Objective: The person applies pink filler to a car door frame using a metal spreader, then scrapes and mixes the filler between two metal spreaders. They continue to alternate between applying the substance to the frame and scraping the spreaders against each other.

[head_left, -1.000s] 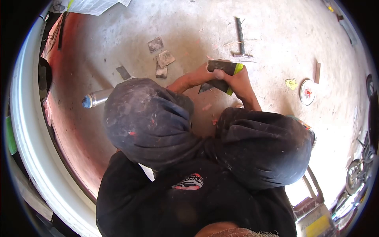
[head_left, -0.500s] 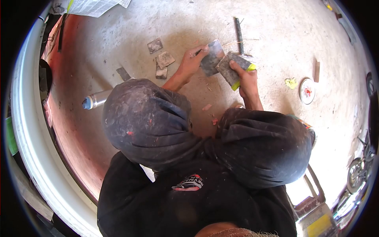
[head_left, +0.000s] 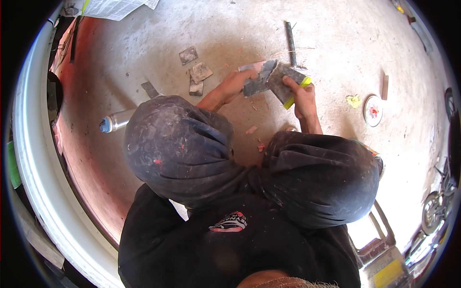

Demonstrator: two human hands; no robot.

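Note:
My left hand [head_left: 232,84] is closed on a worn grey sheet of sandpaper [head_left: 257,85], its thumb on the upper side. Closed around a dark, flat sanding block [head_left: 283,82] with a yellow-green edge, my right hand [head_left: 304,102] has its thumb laid on top. The sheet and the block meet in front of my knees, the block's left corner overlapping the sheet's right end. The fingers under both pieces are hidden. On the floor to the left lie several worn rectangular pieces [head_left: 201,72].
A dark-handled tool [head_left: 291,44] lies beyond my right hand. Rightward are a yellow-green lump [head_left: 354,101], a round lid [head_left: 373,111] with red on it, and a small stick [head_left: 385,88]. A blue-capped canister [head_left: 117,121] lies by my left knee. A long white panel [head_left: 36,144] runs along the left.
The sandpaper sheet has turned and tilted in my left hand, which has shifted slightly lower. My right hand and the block have moved slightly to the right.

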